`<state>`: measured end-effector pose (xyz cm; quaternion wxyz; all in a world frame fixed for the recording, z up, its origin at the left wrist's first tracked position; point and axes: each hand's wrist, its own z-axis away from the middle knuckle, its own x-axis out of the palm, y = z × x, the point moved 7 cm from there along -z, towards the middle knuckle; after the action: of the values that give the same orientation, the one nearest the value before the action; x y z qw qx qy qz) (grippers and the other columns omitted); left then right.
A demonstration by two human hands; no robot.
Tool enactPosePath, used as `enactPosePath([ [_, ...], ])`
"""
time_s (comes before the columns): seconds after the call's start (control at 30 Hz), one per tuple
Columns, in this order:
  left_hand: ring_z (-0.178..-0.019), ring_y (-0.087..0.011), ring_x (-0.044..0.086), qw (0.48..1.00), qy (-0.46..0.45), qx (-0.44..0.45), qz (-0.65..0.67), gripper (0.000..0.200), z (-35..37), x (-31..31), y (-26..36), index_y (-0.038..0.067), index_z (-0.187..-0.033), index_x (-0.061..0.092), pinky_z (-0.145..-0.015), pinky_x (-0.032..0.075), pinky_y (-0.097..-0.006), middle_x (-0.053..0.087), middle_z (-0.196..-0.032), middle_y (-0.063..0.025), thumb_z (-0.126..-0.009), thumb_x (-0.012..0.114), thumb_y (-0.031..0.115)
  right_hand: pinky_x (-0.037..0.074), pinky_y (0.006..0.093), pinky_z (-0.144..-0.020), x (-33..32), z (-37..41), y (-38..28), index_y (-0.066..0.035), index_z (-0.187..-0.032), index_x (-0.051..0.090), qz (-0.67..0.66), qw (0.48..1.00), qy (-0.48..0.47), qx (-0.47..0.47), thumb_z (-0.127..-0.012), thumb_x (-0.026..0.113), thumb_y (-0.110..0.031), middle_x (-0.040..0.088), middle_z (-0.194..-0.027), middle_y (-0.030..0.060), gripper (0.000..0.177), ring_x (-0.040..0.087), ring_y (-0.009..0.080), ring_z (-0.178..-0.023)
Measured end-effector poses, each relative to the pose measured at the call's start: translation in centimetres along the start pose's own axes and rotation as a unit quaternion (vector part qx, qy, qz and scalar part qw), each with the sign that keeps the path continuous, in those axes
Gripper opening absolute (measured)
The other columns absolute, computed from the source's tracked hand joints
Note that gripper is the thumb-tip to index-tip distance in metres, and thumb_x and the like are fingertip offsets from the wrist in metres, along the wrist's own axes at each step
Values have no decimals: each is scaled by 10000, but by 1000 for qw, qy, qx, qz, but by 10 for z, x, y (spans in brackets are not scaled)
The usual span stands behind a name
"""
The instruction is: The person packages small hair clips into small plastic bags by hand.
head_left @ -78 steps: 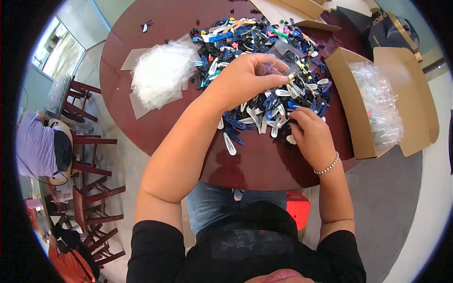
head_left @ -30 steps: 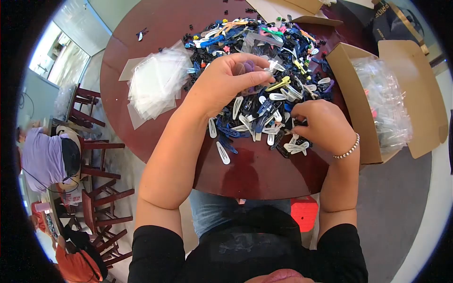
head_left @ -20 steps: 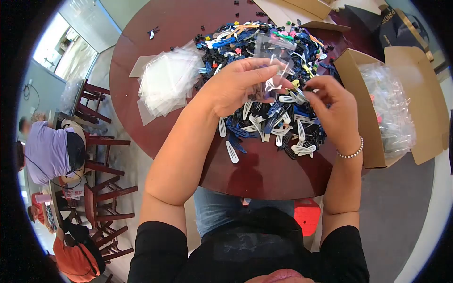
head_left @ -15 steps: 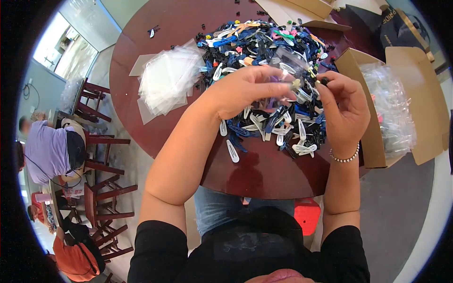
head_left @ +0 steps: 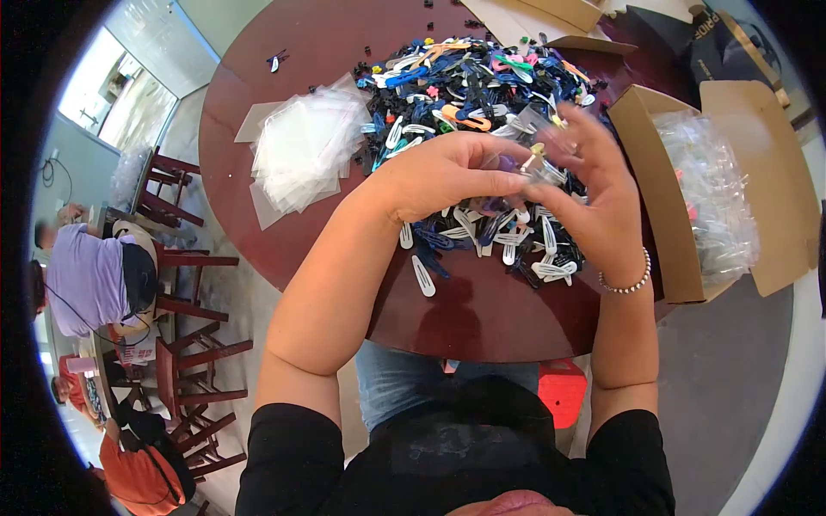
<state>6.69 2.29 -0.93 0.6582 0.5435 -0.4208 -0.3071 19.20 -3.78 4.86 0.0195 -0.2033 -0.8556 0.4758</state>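
Over the near side of a heap of hair clips [head_left: 473, 86], my left hand [head_left: 456, 172] grips a small clear plastic bag [head_left: 508, 162] between thumb and fingers. Something purple and something pale yellow show in or at the bag; their exact kind is hard to make out. My right hand [head_left: 594, 189], with a beaded bracelet at the wrist, is at the bag's right side. Its thumb is close to the bag, and its fingers are spread and smeared by motion. White snap clips [head_left: 423, 277] lie on the table below the hands.
A stack of clear flat bags [head_left: 301, 142] lies left on the round dark red table [head_left: 241, 198]. At right stands an open cardboard box [head_left: 662, 206] with filled bags [head_left: 710, 189]. More cardboard [head_left: 559, 17] is at the back. Other people [head_left: 95, 275] sit far left among wooden stools.
My right hand has moved left to the bag, and its fingers have spread from a pinch on a small dark piece. That piece no longer shows. My left hand keeps its hold.
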Motion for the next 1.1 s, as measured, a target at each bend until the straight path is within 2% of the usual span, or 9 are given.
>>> enactPosePath([
  [0.1,-901,-93,624,999,29,1,-22,386,0,-3,1,43,-1259,554,-700,486,-217,661,-1041,-18,-916,617,208,481,235,-684,-3,1,11,-6,-911,681,22,990,-140,7,-796,721,-52,668,-846,44,130,591,85,-740],
  [0.27,-940,-110,629,992,109,0,-56,399,3,-13,10,26,-1234,569,-723,491,-212,678,-1069,-68,-902,621,240,380,162,-539,-54,-13,-2,-15,-824,652,62,993,97,-7,-848,705,-73,595,-690,-35,82,490,8,-611],
  [0.47,-888,-91,624,991,105,2,-78,392,4,-9,15,30,-1209,585,-705,478,-216,685,-1012,-44,-889,646,249,390,189,-571,-130,-54,-25,-22,-875,654,165,962,216,-39,-903,656,-150,574,-667,-24,131,498,37,-609],
  [0.7,-803,-67,602,993,91,20,-78,420,3,-7,13,11,-1188,595,-664,467,-216,674,-923,-22,-862,696,255,415,195,-574,-198,-106,20,-22,-863,660,306,933,189,15,-890,665,-256,610,-665,3,236,529,49,-597],
  [0.77,-809,-69,606,993,79,24,-79,421,2,-8,11,10,-1188,594,-667,470,-217,675,-927,-24,-862,696,256,436,204,-568,-202,-113,41,-2,-865,665,365,911,166,96,-876,659,-244,646,-700,33,243,552,69,-594],
  [0.87,-840,-77,617,991,77,20,-104,389,3,-9,12,18,-1210,580,-688,482,-217,680,-981,-45,-894,649,235,462,227,-563,-203,-113,93,24,-890,669,257,936,136,201,-859,651,-221,667,-728,60,247,586,99,-600],
  [0.97,-871,-90,631,990,76,13,-115,369,3,-9,14,22,-1232,566,-711,498,-218,687,-1032,-63,-920,611,214,480,246,-561,-200,-107,119,44,-941,663,319,913,91,238,-853,642,-203,672,-732,74,263,612,126,-603],
  [1.03,-873,-85,631,989,67,26,-126,371,4,-9,15,11,-1228,563,-706,500,-216,690,-1024,-57,-918,616,207,501,288,-589,-205,-106,124,37,-989,660,335,908,117,222,-833,646,-179,678,-768,97,267,643,168,-638],
  [1.1,-870,-78,627,990,65,27,-120,366,4,-10,14,4,-1222,564,-693,499,-213,692,-1019,-57,-912,622,189,517,330,-649,-204,-101,92,7,-1031,650,548,823,141,58,-812,658,-154,682,-815,114,272,666,232,-705],
])
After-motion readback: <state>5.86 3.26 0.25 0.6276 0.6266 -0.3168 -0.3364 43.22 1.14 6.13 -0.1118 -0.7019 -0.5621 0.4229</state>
